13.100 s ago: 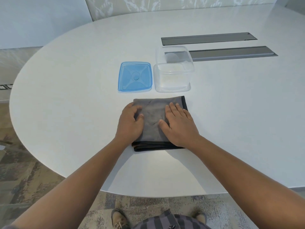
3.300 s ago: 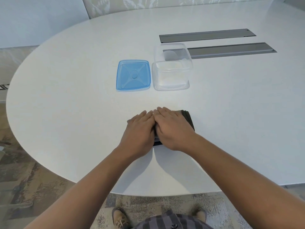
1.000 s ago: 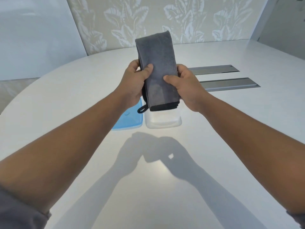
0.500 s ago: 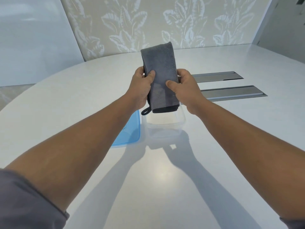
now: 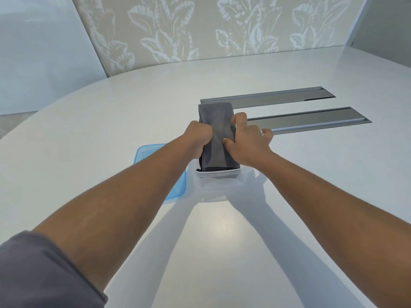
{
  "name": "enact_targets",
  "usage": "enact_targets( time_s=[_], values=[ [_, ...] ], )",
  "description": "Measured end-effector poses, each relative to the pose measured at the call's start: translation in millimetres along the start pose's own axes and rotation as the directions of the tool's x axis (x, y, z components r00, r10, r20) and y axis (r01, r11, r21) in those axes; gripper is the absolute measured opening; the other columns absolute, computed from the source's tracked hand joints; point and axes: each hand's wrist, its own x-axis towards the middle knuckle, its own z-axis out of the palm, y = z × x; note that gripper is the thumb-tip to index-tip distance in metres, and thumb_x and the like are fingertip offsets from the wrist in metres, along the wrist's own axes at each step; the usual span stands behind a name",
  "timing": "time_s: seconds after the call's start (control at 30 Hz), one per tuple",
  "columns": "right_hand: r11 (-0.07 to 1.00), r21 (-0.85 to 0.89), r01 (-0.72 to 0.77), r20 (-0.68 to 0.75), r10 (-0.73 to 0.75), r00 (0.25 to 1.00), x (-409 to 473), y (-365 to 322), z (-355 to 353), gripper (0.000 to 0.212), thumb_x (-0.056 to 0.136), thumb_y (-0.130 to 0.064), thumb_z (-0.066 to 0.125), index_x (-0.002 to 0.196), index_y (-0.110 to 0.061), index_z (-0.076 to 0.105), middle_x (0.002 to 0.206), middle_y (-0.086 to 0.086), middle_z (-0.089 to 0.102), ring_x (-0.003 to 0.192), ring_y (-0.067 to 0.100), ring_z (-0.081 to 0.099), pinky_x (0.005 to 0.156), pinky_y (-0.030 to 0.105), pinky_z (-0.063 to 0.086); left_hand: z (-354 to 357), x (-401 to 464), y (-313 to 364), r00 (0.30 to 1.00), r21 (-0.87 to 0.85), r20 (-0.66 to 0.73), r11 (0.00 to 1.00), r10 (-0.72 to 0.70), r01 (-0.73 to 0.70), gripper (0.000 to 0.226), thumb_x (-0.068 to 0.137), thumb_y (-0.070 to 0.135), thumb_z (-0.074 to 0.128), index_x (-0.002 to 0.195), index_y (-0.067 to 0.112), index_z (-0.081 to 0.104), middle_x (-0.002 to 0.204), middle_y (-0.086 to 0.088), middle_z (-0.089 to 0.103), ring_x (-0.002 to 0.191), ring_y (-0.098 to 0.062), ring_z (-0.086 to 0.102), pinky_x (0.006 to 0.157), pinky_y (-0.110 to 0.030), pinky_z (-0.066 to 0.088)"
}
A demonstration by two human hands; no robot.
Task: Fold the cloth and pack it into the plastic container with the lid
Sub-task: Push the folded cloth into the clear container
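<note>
The folded grey cloth (image 5: 216, 130) stands upright with its lower end inside the clear plastic container (image 5: 219, 177) on the white table. My left hand (image 5: 199, 136) grips the cloth's left side. My right hand (image 5: 248, 138) pinches its right side between thumb and fingers. The upper half of the cloth sticks out above both hands. The blue lid (image 5: 146, 152) lies flat to the left of the container, partly hidden by my left forearm.
Two long metal cable-port covers (image 5: 309, 122) are set into the white table (image 5: 311, 196) behind and right of the container. A leaf-patterned wall rises beyond the table's far edge.
Both hands have lowered the cloth from mid-air until its bottom end entered the container. Several seconds ago the cloth lay on the table under my hands.
</note>
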Motion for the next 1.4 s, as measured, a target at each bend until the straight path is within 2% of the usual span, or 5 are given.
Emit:
enact_targets(
  time_s=[0.53, 0.77, 0.97, 1.2, 1.4],
  values=[
    [0.982, -0.19, 0.006, 0.325, 0.057, 0.944, -2, 2, 10, 0.041, 0.087, -0.039, 0.054, 0.126, -0.043, 0.041, 0.105, 0.0, 0.064, 0.121, 0.035, 0.046, 0.107, 0.064, 0.011, 19, -8, -18, 0.993, 0.754, 0.044, 0.649, 0.113, -0.107, 0.088, 0.105, 0.025, 0.046, 0.155, 0.047, -0.023, 0.168, -0.012, -0.001, 0.121, -0.034, 0.05, 0.085, -0.038, 0.033],
    [0.978, -0.204, 0.039, 0.37, 0.04, 0.928, -4, 0, 9, 0.047, 0.075, -0.062, 0.052, 0.122, -0.057, 0.049, 0.111, -0.008, 0.065, 0.125, 0.033, 0.044, 0.106, 0.067, 0.008, 23, -3, -24, 0.978, 0.957, 0.207, 0.199, 0.041, -0.211, 0.103, 0.096, 0.018, 0.065, 0.162, 0.019, -0.014, 0.163, -0.029, -0.024, 0.12, -0.044, 0.058, 0.095, -0.042, 0.047],
    [0.966, -0.257, 0.038, 0.361, 0.059, 0.931, -3, 0, 11, 0.026, 0.082, -0.06, 0.055, 0.102, -0.044, 0.059, 0.104, -0.007, 0.062, 0.121, 0.032, 0.048, 0.107, 0.065, 0.012, 17, -14, 0, 0.889, 0.921, 0.37, -0.236, 0.269, -0.311, 0.039, 0.089, 0.031, 0.063, 0.127, 0.02, 0.065, 0.161, -0.013, 0.019, 0.112, -0.032, 0.054, 0.079, -0.036, 0.041],
    [0.987, -0.151, 0.046, 0.382, 0.015, 0.924, -4, -1, 8, 0.042, 0.077, -0.047, 0.06, 0.119, -0.041, 0.06, 0.112, -0.004, 0.052, 0.114, 0.03, 0.051, 0.1, 0.055, 0.035, 0, 4, 11, 0.894, 0.873, 0.444, -0.194, -0.067, -0.448, 0.13, 0.058, 0.063, 0.09, 0.159, 0.03, 0.015, 0.162, -0.002, 0.029, 0.145, -0.031, 0.035, 0.112, -0.049, 0.039],
    [0.991, -0.114, 0.071, 0.359, -0.026, 0.933, -5, 0, 8, 0.035, 0.081, -0.039, 0.062, 0.115, -0.03, 0.061, 0.114, -0.003, 0.055, 0.106, 0.028, 0.053, 0.093, 0.049, 0.045, 3, 15, 1, 0.89, 0.877, 0.444, -0.151, -0.103, -0.456, 0.136, 0.062, 0.056, 0.091, 0.162, 0.029, 0.003, 0.165, 0.001, 0.025, 0.144, -0.03, 0.039, 0.109, -0.044, 0.041]
  ],
)
